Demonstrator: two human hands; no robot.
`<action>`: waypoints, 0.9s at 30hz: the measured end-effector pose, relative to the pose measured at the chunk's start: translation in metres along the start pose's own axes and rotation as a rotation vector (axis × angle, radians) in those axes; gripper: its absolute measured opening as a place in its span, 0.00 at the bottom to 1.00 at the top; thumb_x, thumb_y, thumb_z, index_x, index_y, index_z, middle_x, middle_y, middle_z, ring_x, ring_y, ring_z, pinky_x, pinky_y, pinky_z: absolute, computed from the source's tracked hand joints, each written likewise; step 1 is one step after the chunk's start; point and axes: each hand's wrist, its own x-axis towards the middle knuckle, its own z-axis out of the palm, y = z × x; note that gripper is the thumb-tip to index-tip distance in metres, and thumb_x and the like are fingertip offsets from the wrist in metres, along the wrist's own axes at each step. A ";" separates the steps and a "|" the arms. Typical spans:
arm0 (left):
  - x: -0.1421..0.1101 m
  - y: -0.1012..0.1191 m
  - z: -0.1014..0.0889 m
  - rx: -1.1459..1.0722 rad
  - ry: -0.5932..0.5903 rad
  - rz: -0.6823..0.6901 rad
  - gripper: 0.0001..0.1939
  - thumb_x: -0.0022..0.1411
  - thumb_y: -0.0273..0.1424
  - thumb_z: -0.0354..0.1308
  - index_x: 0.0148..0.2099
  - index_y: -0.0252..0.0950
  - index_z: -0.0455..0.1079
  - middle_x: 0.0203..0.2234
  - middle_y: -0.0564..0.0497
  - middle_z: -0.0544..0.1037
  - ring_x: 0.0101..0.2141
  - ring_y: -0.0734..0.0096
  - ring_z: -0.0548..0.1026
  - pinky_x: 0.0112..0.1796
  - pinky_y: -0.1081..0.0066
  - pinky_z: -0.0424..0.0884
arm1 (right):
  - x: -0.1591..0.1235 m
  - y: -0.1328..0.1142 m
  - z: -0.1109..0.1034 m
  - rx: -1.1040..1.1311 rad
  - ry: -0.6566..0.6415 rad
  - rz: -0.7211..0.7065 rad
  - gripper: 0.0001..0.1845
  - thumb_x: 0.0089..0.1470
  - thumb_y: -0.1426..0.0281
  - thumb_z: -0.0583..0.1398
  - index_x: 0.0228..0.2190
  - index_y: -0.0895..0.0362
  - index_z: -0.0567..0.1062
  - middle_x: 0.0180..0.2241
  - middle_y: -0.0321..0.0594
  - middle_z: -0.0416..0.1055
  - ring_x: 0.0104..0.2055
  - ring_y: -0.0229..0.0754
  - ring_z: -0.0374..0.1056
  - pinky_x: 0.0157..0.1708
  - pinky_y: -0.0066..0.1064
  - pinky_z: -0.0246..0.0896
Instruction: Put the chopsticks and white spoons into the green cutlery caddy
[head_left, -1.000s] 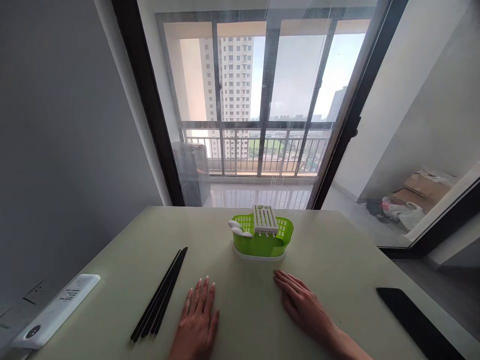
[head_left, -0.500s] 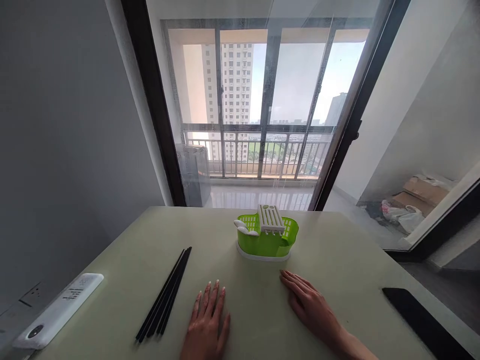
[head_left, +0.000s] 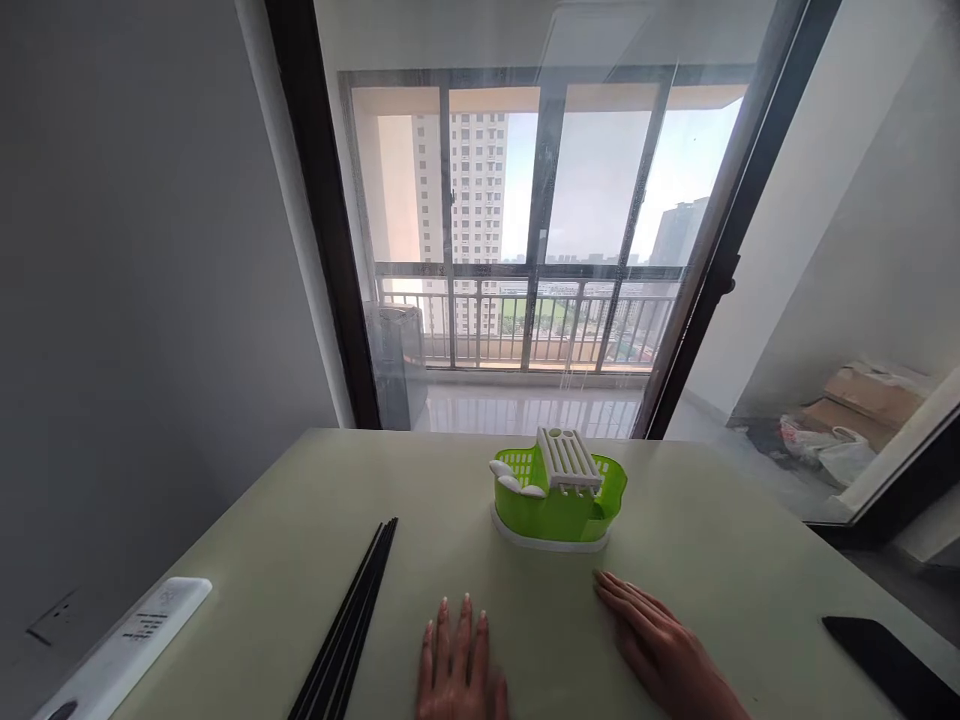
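Observation:
Palm down on the pale table (head_left: 435,480), my left hand (head_left: 456,670) lies open with its fingers spread, holding nothing. To its left lies a bundle of several black chopsticks (head_left: 351,620), apart from the hand. My right hand (head_left: 664,640) rests flat too, fingers stretched out and close together, holding nothing. Just beyond its fingertips stands a green plastic cutlery holder (head_left: 544,515) with a white base and a white slotted top piece (head_left: 570,460). White spoon-like ends (head_left: 517,482) rest at its left rim.
At the left table edge lies a long white device (head_left: 146,635) with printed text. A black flat object (head_left: 885,655) lies at the right edge. Behind the table is a glass door with a dark frame (head_left: 330,230); cardboard and bags (head_left: 840,440) sit beyond the glass.
The camera view has tilted up slightly, so the table things appear lower and the hands are cut off more at the bottom. Both hands still rest flat on the table.

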 end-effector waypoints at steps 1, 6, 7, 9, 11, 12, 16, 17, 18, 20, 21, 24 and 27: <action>-0.001 0.002 0.000 0.007 -0.005 -0.015 0.38 0.67 0.30 0.53 0.77 0.37 0.50 0.67 0.42 0.71 0.68 0.42 0.63 0.60 0.47 0.67 | -0.001 0.000 0.000 -0.004 0.001 -0.005 0.27 0.70 0.67 0.54 0.68 0.49 0.66 0.67 0.42 0.66 0.68 0.50 0.65 0.64 0.45 0.69; 0.003 0.002 -0.010 0.040 -0.050 0.061 0.36 0.67 0.33 0.55 0.75 0.35 0.56 0.69 0.42 0.67 0.68 0.40 0.63 0.58 0.47 0.70 | -0.004 0.003 -0.001 -0.030 0.015 -0.015 0.28 0.69 0.67 0.54 0.68 0.49 0.64 0.67 0.43 0.67 0.67 0.50 0.65 0.63 0.46 0.70; 0.004 0.000 -0.013 0.045 -0.056 0.092 0.35 0.67 0.34 0.56 0.74 0.34 0.58 0.69 0.41 0.67 0.67 0.40 0.64 0.58 0.48 0.71 | -0.005 0.003 -0.002 -0.038 0.019 -0.010 0.28 0.69 0.67 0.55 0.68 0.49 0.65 0.66 0.43 0.67 0.67 0.50 0.65 0.63 0.46 0.70; 0.007 -0.003 -0.017 0.053 -0.055 0.123 0.34 0.66 0.35 0.58 0.72 0.34 0.61 0.69 0.41 0.67 0.67 0.40 0.65 0.57 0.50 0.71 | -0.005 0.002 -0.004 -0.048 0.032 -0.009 0.27 0.69 0.67 0.55 0.67 0.49 0.65 0.66 0.43 0.68 0.66 0.50 0.67 0.61 0.45 0.71; 0.008 -0.005 -0.019 0.050 -0.054 0.114 0.34 0.66 0.35 0.58 0.72 0.34 0.61 0.69 0.41 0.67 0.67 0.41 0.64 0.57 0.50 0.71 | -0.001 -0.003 -0.009 -0.049 0.071 -0.045 0.27 0.68 0.69 0.55 0.66 0.50 0.66 0.64 0.44 0.71 0.63 0.49 0.70 0.58 0.42 0.74; 0.008 -0.006 -0.019 0.043 -0.057 0.112 0.34 0.66 0.35 0.58 0.72 0.34 0.61 0.69 0.42 0.67 0.67 0.41 0.64 0.57 0.51 0.71 | 0.003 -0.008 -0.012 -0.047 0.089 -0.077 0.26 0.67 0.71 0.55 0.65 0.51 0.67 0.63 0.45 0.72 0.62 0.48 0.72 0.57 0.41 0.75; 0.007 -0.007 -0.018 0.022 -0.063 0.116 0.35 0.66 0.35 0.58 0.73 0.36 0.60 0.69 0.43 0.68 0.67 0.43 0.65 0.58 0.52 0.71 | 0.041 -0.043 -0.035 -0.020 0.104 -0.236 0.29 0.64 0.76 0.56 0.65 0.55 0.65 0.61 0.50 0.72 0.62 0.48 0.71 0.58 0.40 0.73; 0.007 -0.008 -0.018 0.030 -0.063 0.124 0.34 0.67 0.35 0.58 0.73 0.36 0.60 0.68 0.44 0.68 0.66 0.43 0.66 0.57 0.52 0.71 | 0.055 -0.053 -0.042 -0.011 0.116 -0.276 0.30 0.63 0.78 0.55 0.65 0.55 0.64 0.61 0.51 0.72 0.63 0.49 0.69 0.60 0.42 0.72; 0.006 -0.009 -0.018 0.044 -0.064 0.134 0.34 0.67 0.35 0.58 0.73 0.37 0.60 0.68 0.44 0.69 0.66 0.44 0.67 0.57 0.53 0.72 | 0.071 -0.063 -0.048 -0.005 0.126 -0.303 0.32 0.62 0.79 0.54 0.66 0.55 0.63 0.61 0.52 0.71 0.64 0.51 0.68 0.61 0.46 0.71; 0.005 -0.013 -0.017 0.079 -0.073 0.158 0.34 0.67 0.36 0.57 0.73 0.38 0.60 0.68 0.46 0.69 0.65 0.44 0.69 0.56 0.53 0.73 | 0.106 -0.080 -0.058 0.001 0.163 -0.312 0.34 0.61 0.81 0.53 0.66 0.53 0.62 0.62 0.52 0.68 0.65 0.53 0.66 0.61 0.50 0.69; 0.003 -0.014 -0.016 0.094 -0.080 0.171 0.34 0.67 0.36 0.57 0.73 0.38 0.60 0.68 0.46 0.69 0.64 0.45 0.70 0.56 0.54 0.74 | 0.123 -0.087 -0.061 0.001 0.187 -0.299 0.34 0.60 0.81 0.53 0.66 0.53 0.61 0.63 0.53 0.66 0.67 0.55 0.63 0.63 0.52 0.67; -0.001 -0.018 -0.011 0.098 -0.082 0.183 0.35 0.67 0.35 0.56 0.74 0.40 0.58 0.68 0.48 0.69 0.64 0.46 0.71 0.56 0.55 0.75 | 0.167 -0.103 -0.065 -0.016 0.209 -0.265 0.38 0.58 0.83 0.53 0.68 0.53 0.57 0.65 0.54 0.61 0.69 0.57 0.59 0.65 0.56 0.63; -0.007 -0.015 -0.004 0.048 -0.081 0.126 0.37 0.67 0.33 0.54 0.76 0.43 0.54 0.67 0.50 0.70 0.65 0.49 0.69 0.59 0.55 0.73 | 0.193 -0.113 -0.066 0.005 0.170 -0.261 0.37 0.58 0.83 0.54 0.66 0.53 0.58 0.62 0.54 0.64 0.64 0.57 0.65 0.60 0.51 0.69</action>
